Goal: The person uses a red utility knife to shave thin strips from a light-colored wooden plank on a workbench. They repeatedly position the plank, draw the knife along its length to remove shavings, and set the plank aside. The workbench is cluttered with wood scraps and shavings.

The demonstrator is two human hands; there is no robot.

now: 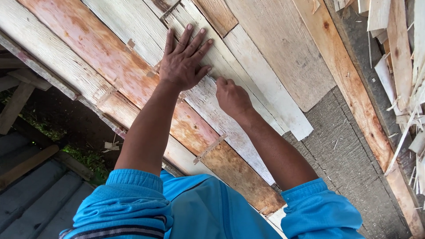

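My left hand (183, 59) lies flat, fingers spread, on a worn white-painted plank (212, 66) that runs diagonally across a wall of overlapping boards. My right hand (232, 97) sits just below and to the right of it, curled closed, its fingertips pressed against the same plank near a small grey object that I cannot make out. Both forearms come out of pushed-up blue sleeves (133, 203). An orange-stained board (106, 53) lies beside the white plank on the left.
Small metal strips (209, 149) join the boards. A long bare timber (354, 88) crosses at the right, with wood offcuts and splinters (398, 57) beyond it. Grey rough sheeting (345, 150) lies lower right. Dark ground and beams (26, 163) show at lower left.
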